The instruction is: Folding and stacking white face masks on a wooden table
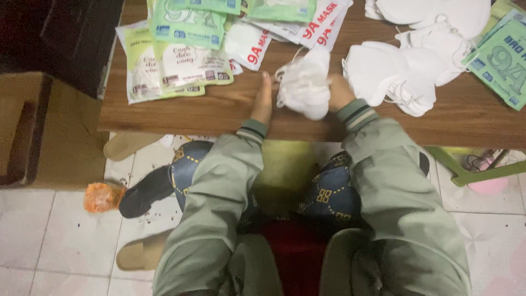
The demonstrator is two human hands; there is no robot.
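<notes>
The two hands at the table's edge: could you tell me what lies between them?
In the head view, a bunch of white masks lies between the left hand and the right hand, on the wooden table.

Wooden table [181,112], brown with visible grain, spans the upper frame. Floor [49,230] of pale glazed tiles with grey grout lines, scattered with dark specks. Cardboard box [60,131] stands at left, against a dark cabinet [66,38]. 2 tan slippers [129,145] lie on the floor, 1 near the table edge, 1 lower down; a black slipper [145,192] and an orange crumpled bag [101,197] lie between them. Green frame [471,172] at right. Lighting dim, warm.
</notes>
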